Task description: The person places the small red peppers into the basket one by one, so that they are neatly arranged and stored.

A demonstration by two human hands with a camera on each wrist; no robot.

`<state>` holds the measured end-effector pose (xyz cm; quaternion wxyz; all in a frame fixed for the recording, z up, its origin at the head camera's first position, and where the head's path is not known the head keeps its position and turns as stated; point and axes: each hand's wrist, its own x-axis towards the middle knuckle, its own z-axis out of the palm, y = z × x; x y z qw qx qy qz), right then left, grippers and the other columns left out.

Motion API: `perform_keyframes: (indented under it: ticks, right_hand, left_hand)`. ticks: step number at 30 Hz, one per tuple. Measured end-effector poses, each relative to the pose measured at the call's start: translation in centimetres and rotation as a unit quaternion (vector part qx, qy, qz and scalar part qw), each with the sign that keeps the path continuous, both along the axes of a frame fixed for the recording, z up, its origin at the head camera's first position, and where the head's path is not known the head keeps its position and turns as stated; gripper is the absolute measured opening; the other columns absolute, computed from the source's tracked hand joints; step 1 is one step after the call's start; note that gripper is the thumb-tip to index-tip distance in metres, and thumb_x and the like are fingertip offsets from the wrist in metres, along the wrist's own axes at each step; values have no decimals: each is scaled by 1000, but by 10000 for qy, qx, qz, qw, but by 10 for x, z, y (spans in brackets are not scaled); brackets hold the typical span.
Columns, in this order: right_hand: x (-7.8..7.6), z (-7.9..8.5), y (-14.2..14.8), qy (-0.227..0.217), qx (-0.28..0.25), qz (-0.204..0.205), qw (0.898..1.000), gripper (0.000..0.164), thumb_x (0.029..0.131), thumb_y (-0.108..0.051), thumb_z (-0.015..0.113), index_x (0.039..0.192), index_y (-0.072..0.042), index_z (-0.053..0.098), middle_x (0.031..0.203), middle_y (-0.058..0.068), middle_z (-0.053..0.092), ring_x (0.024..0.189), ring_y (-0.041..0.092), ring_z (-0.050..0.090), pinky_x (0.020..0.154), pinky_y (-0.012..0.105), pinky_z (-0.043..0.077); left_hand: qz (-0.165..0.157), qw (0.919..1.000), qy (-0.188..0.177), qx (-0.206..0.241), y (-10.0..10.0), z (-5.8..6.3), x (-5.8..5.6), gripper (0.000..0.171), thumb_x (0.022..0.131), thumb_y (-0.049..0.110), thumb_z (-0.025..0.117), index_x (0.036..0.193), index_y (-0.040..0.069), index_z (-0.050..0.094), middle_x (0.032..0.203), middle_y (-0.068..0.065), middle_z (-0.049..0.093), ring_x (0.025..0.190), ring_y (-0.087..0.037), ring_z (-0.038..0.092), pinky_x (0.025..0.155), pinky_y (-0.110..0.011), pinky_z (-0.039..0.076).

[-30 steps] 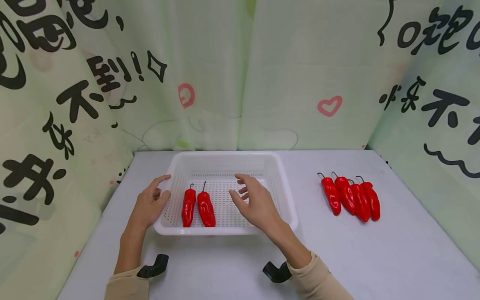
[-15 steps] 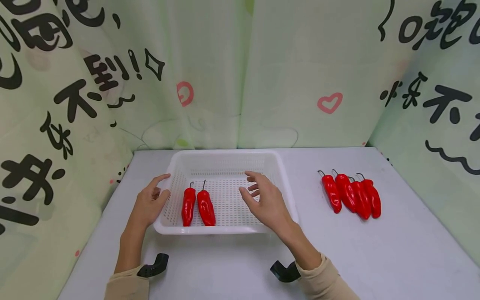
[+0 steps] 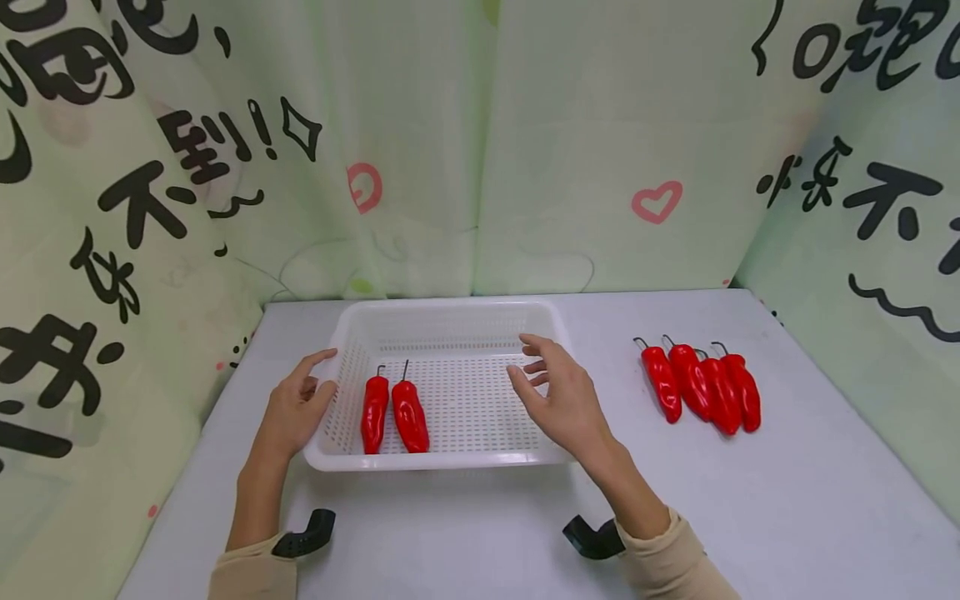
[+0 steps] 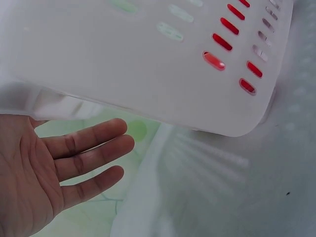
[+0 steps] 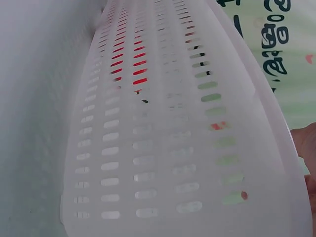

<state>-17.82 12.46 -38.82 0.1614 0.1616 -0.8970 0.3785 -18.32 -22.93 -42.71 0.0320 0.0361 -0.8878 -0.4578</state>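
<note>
A white perforated plastic basket stands on the table, with two red peppers lying in its left part, stems toward the back. My left hand is at the basket's left rim, thumb and index fingertip close to or touching it. In the left wrist view, three fingers stretch out loosely beneath the rim. Over the basket's right part, my right hand hovers with fingers loosely bent and nothing between them. Through the basket's slots red shows in the right wrist view; that hand is mostly cut off.
Several red peppers lie side by side on the white table, right of the basket. A pale green curtain with black lettering surrounds the table at the back and sides. Black wrist mounts sit by both sleeves.
My right hand has moved to the right across the basket, toward its right side. The left hand stays at the left rim, and the peppers have not moved. The head view shifts slightly.
</note>
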Motion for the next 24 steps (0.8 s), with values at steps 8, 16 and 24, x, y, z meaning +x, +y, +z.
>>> perform_keyframes:
  ticks: [8,16,24]
  right_hand:
    - [0,-1,10,-121,23,-190,9997,53,95,-19,71,142,-1,53,132,19,64,98,32,71,81,49,62]
    - [-1,1,23,-79,-23,-307,9995,53,96,-18,70,143,-1,53,133,19,64,100,34,71,82,48,62]
    - [-2,1,37,-62,-97,-527,9985,55,95,-20,70,144,-1,52,133,20,64,99,36,72,81,51,62]
  left_hand:
    - [54,10000,-6,21,0,-1,0,55,101,25,51,156,24,42,130,-26,64,92,-33,69,77,-47,63]
    - [81,10000,17,10,1,0,0,55,101,24,52,156,23,43,130,-27,64,95,-36,70,76,-47,63]
    - [73,10000,63,26,1,-1,0,55,101,24,52,155,22,43,128,-27,65,93,-36,70,77,-47,63]
